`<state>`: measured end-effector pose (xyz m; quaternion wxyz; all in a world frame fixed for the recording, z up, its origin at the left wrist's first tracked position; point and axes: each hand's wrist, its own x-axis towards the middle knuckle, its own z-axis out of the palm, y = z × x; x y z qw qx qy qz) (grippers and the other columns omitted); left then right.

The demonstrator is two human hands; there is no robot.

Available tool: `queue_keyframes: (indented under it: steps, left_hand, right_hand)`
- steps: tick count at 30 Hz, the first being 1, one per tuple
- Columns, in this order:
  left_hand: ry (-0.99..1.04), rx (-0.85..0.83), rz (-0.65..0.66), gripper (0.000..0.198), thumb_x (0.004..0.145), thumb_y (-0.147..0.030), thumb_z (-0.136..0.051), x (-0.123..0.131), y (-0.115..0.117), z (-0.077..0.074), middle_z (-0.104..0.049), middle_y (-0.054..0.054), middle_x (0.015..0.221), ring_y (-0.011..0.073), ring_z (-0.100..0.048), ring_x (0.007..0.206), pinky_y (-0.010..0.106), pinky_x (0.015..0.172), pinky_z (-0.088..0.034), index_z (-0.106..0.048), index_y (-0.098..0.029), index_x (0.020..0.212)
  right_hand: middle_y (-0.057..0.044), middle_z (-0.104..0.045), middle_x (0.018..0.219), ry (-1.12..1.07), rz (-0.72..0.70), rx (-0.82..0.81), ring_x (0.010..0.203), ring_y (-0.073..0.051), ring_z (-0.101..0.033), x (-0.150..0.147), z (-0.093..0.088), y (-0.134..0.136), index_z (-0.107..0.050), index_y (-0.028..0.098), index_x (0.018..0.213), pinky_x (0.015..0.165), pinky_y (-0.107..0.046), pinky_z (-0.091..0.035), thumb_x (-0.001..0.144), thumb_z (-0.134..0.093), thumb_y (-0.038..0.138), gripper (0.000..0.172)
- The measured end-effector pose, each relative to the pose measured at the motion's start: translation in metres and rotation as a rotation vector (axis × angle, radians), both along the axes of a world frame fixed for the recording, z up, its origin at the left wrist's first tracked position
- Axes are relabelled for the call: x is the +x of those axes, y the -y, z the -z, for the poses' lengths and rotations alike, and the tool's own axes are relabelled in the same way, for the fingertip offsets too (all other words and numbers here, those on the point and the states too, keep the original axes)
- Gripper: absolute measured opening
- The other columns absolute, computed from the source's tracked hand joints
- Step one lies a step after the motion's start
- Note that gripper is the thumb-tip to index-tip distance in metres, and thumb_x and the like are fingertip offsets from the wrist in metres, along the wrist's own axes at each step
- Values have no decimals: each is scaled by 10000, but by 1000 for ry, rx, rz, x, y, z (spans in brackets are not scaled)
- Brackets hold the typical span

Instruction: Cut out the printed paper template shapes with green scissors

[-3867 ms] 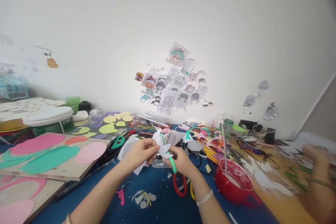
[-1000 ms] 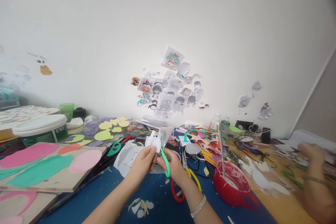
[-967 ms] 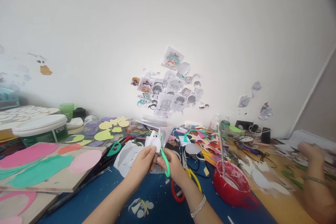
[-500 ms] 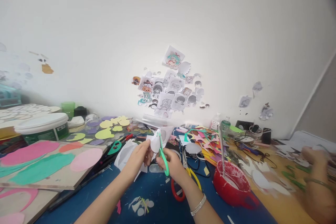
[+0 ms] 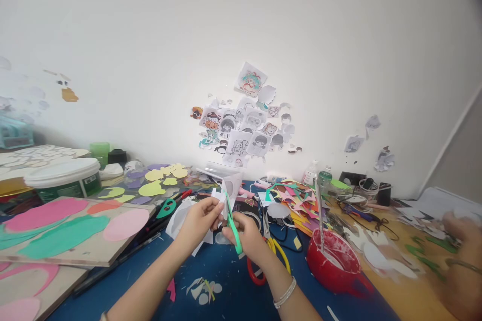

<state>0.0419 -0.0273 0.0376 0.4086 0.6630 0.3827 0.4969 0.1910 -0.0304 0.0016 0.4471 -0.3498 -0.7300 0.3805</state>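
Observation:
My right hand [image 5: 243, 233] is closed round the handles of green scissors [image 5: 234, 233], whose blades point up and away from me. Between my left hand's [image 5: 205, 215] thumb and fingers is a piece of white paper [image 5: 231, 185] with a grey printed shape, and the blades lie against it. Under my left wrist and forearm lies another white sheet [image 5: 181, 220]. Just past my right wrist, a second pair of scissors [image 5: 256, 272] with red and yellow handles rests on the blue table mat [image 5: 150, 291]. Small paper scraps [image 5: 203, 291] lie between my forearms.
Right of my hands stands a red bowl [image 5: 333, 261] with a stick in it. Coloured paper scraps [image 5: 297, 205] are heaped behind. Boards with pink and green paper [image 5: 64, 235] and a white-lidded tub [image 5: 62, 173] fill the left. A co-worker's hand [image 5: 461, 228] is at far right.
The white paper has turned in my left hand, showing more of its printed side. The scissors' blades now look closer together. The co-worker's hand has shifted slightly.

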Motion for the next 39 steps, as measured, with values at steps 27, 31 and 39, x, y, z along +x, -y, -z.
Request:
queue_keyframes:
  steps: [27,31,39]
  left_hand:
    - [153,32,-27,232,747,-393,-514,10,10,0,-557,-30,577,89,-488,484,200,486,-409,-510,-177,660]
    - [148,26,-38,236,740,-399,-518,10,11,-2,-567,-26,579,92,-495,490,196,483,-410,-513,-179,654]
    - [158,4,-45,237,742,-403,-516,10,12,-2,-580,-19,583,95,-501,498,195,489,-415,-524,-180,663]
  right_hand:
    - [15,-470,610,-169,-53,94,538,-98,-387,-5,-4,3,-544,140,811,499,-203,-345,712,-612,353,244]
    - [27,-435,578,-146,-23,105,518,-91,-351,-4,-3,3,-542,133,804,483,-200,-324,706,-617,342,242]
    - [41,-377,565,-77,50,158,503,-81,-293,-3,-2,2,-551,137,769,462,-191,-288,707,-605,316,197]
